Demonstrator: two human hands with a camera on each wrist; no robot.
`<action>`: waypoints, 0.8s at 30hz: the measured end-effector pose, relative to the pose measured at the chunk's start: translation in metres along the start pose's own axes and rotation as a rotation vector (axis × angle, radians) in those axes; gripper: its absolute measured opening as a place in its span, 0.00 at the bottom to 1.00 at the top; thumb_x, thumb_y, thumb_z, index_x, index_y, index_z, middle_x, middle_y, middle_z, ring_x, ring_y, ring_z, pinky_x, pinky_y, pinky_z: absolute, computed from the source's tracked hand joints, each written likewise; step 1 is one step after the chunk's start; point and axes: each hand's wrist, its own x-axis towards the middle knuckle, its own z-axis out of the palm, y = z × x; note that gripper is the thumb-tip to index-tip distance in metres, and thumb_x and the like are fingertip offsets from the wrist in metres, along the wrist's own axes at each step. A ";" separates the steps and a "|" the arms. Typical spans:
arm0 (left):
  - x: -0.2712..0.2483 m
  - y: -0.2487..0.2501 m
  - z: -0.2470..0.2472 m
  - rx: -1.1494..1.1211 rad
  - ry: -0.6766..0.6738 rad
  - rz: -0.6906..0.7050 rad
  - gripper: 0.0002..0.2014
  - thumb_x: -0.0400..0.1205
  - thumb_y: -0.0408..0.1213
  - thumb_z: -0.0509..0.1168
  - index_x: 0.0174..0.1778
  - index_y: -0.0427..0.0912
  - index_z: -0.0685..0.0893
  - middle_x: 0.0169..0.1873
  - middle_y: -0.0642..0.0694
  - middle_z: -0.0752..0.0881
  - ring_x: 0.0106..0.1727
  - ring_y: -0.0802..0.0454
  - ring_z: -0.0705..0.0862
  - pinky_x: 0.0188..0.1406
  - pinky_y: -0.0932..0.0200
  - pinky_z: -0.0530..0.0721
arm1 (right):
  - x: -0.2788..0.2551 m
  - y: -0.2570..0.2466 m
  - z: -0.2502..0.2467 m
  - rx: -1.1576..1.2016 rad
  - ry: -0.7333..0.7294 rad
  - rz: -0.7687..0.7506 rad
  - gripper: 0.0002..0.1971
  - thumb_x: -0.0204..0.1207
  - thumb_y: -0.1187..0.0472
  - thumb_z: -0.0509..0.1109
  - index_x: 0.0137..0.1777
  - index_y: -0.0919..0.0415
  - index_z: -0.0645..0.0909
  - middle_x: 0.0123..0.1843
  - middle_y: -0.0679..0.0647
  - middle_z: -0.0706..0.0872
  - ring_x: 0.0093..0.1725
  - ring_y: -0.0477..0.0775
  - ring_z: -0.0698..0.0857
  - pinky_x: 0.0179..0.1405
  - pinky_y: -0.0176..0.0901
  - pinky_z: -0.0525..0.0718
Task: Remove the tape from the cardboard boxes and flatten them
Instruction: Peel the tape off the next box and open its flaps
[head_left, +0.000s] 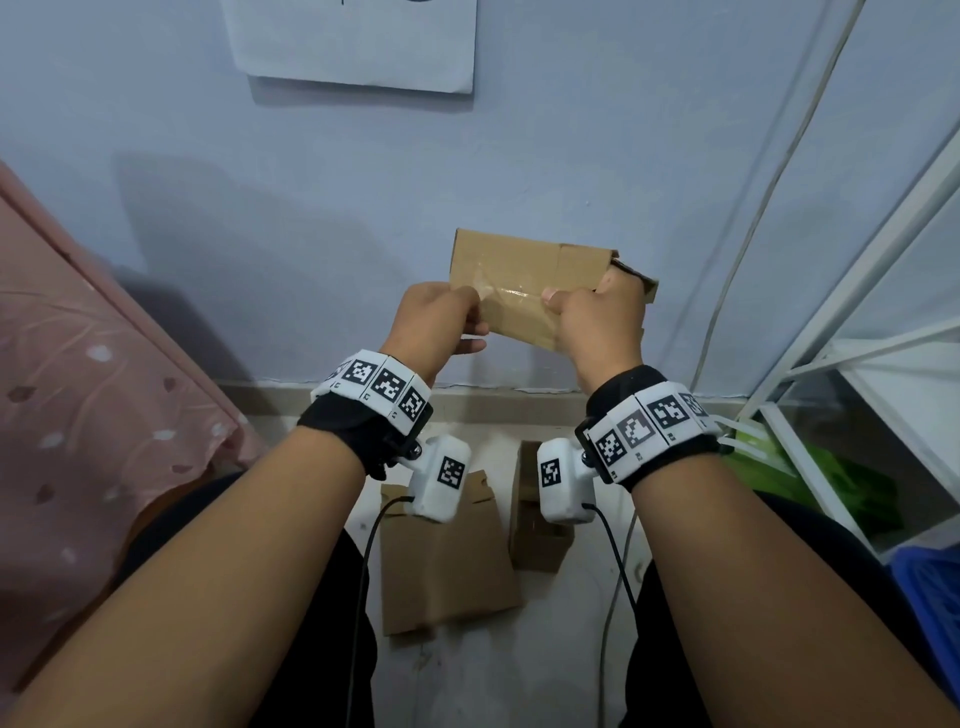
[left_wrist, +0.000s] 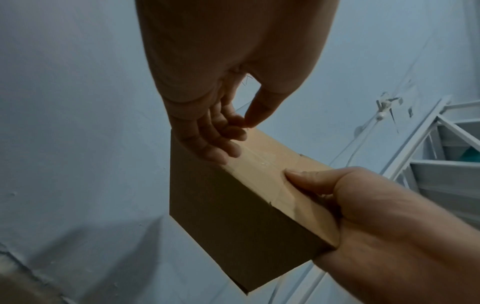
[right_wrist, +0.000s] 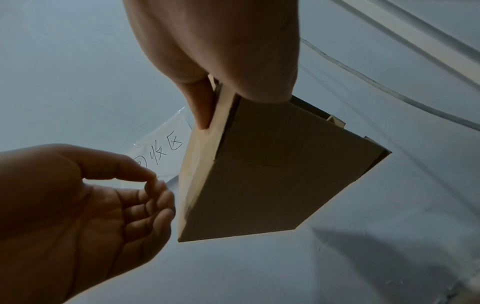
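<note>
I hold a small brown cardboard box up in front of the wall. A strip of clear glossy tape runs along its near face. My left hand pinches the tape's loose end at the box's left edge, thumb against fingertips. My right hand grips the box's right end with the thumb pressed on the taped face. The right wrist view shows the box from below, and its far end has open flaps. My left hand is beside the box there.
On the floor between my knees lie a flattened cardboard piece and another small box. A white metal rack with a green bag stands at the right. Pink cloth is at the left. A paper sheet and a cable are on the wall.
</note>
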 end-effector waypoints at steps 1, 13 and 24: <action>0.000 0.000 0.000 0.040 0.030 0.041 0.10 0.76 0.33 0.62 0.36 0.28 0.81 0.35 0.40 0.81 0.39 0.46 0.83 0.43 0.50 0.91 | 0.000 0.001 0.000 -0.009 0.006 0.003 0.13 0.73 0.70 0.77 0.37 0.55 0.78 0.38 0.45 0.84 0.37 0.44 0.82 0.30 0.24 0.76; 0.010 0.001 -0.008 -0.222 0.010 0.269 0.14 0.79 0.22 0.55 0.29 0.39 0.75 0.56 0.42 0.92 0.54 0.56 0.89 0.58 0.53 0.89 | 0.017 0.012 -0.005 0.022 0.170 0.113 0.26 0.67 0.73 0.75 0.29 0.54 0.58 0.28 0.48 0.68 0.34 0.53 0.72 0.37 0.46 0.74; 0.010 0.009 -0.017 -0.695 0.098 0.083 0.09 0.81 0.31 0.51 0.34 0.42 0.69 0.30 0.35 0.87 0.41 0.35 0.87 0.59 0.44 0.86 | 0.019 0.013 -0.012 0.007 0.121 0.155 0.19 0.67 0.74 0.72 0.32 0.56 0.64 0.33 0.53 0.75 0.37 0.53 0.77 0.39 0.48 0.80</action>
